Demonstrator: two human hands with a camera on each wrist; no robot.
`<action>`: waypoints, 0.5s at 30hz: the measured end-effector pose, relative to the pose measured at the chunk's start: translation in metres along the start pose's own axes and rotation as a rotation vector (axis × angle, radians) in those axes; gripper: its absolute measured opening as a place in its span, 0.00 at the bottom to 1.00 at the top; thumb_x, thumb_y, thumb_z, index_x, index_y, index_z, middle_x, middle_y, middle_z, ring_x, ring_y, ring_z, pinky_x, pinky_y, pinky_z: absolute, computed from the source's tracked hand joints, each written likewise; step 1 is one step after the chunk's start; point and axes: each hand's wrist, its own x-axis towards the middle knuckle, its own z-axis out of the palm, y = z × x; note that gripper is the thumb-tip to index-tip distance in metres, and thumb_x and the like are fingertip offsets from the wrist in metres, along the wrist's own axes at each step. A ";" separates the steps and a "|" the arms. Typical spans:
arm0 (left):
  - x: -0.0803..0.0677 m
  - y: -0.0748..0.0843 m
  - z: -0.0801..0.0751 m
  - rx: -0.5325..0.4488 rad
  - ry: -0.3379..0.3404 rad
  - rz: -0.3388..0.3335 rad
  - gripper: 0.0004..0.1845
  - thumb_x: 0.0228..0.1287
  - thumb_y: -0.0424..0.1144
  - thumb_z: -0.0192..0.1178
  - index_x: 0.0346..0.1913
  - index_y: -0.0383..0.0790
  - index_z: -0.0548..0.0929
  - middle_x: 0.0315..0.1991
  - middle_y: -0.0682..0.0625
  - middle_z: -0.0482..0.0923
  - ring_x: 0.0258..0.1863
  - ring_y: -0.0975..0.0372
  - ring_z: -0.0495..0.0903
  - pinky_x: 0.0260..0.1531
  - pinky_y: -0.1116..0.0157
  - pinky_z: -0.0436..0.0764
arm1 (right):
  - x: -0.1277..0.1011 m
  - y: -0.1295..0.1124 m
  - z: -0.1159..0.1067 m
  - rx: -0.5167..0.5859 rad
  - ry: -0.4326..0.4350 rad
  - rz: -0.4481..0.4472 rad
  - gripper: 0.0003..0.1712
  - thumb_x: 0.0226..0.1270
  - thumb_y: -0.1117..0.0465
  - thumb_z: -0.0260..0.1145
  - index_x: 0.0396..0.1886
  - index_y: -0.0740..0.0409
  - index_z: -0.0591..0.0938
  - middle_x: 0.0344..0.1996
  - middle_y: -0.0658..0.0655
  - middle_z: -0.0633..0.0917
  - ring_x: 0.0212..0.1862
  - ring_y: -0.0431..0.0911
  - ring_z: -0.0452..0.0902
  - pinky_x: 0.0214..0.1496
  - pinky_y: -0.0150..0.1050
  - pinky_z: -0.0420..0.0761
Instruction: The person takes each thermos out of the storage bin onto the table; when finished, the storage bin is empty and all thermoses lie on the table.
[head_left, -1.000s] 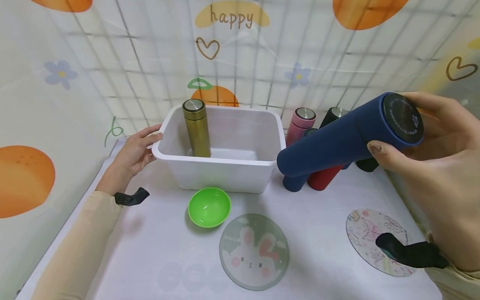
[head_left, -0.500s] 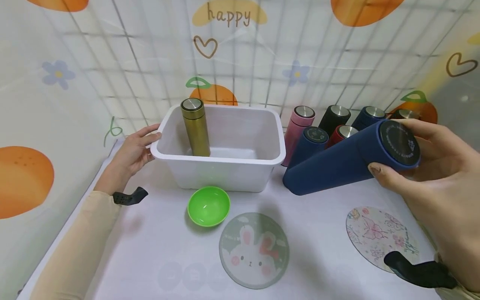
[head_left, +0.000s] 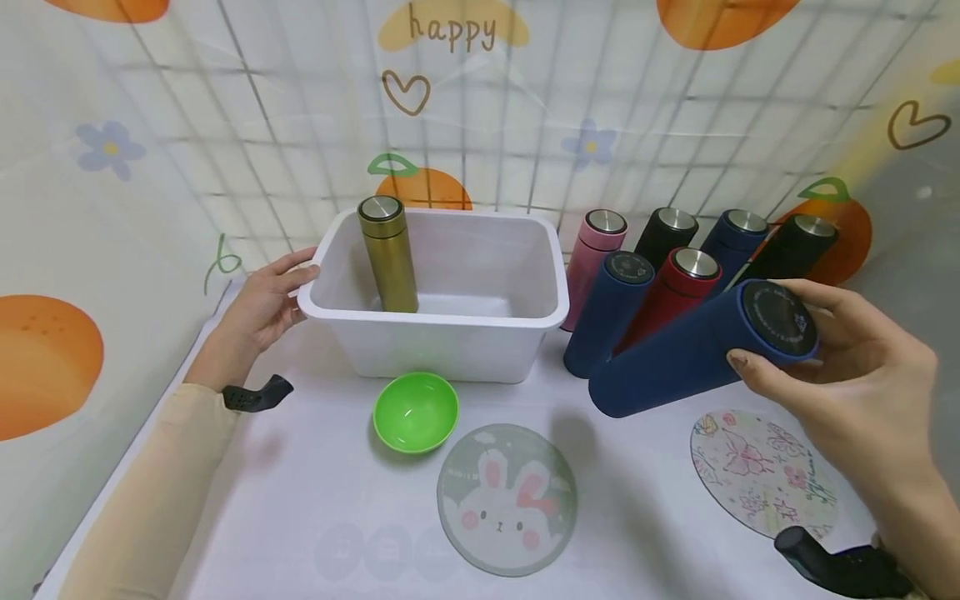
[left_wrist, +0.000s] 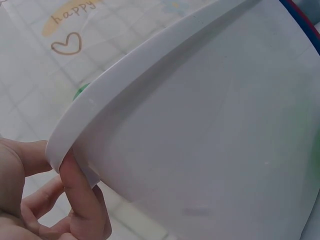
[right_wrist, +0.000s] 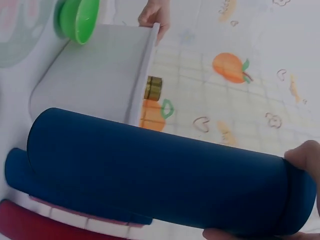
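My right hand (head_left: pixel 855 367) grips a dark blue thermos flask (head_left: pixel 671 362) around its black-ended lid. The flask is tilted in the air, its base pointing down and left, in front of a standing blue flask (head_left: pixel 611 312) and a red flask (head_left: pixel 678 292). In the right wrist view the held flask (right_wrist: pixel 160 170) spans the lower half. At the left, my left hand (head_left: pixel 258 308) pinches the rim of a white plastic bin (head_left: pixel 435 346); in the left wrist view the fingers (left_wrist: pixel 82 200) curl round that rim. A gold flask (head_left: pixel 392 262) stands inside the bin's left part.
Behind the held flask stand a pink flask (head_left: pixel 592 262), a black one (head_left: pixel 667 237) and several others. A green bowl (head_left: pixel 416 412) sits before the bin. Two round mats lie on the white table: a rabbit one (head_left: pixel 506 500) and a doodled one (head_left: pixel 757 471).
My right hand has lowered the blue flask from beside the bin's right rim, bringing it down and slightly right at its base. Flasks behind it have come into sight. The left hand still holds the rim.
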 end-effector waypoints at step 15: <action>-0.001 0.001 0.000 0.001 0.002 -0.006 0.30 0.68 0.35 0.65 0.71 0.41 0.69 0.55 0.49 0.77 0.40 0.60 0.84 0.33 0.66 0.86 | -0.005 0.045 -0.001 -0.132 0.030 0.164 0.35 0.57 0.70 0.76 0.66 0.55 0.77 0.42 0.28 0.79 0.40 0.23 0.77 0.43 0.14 0.73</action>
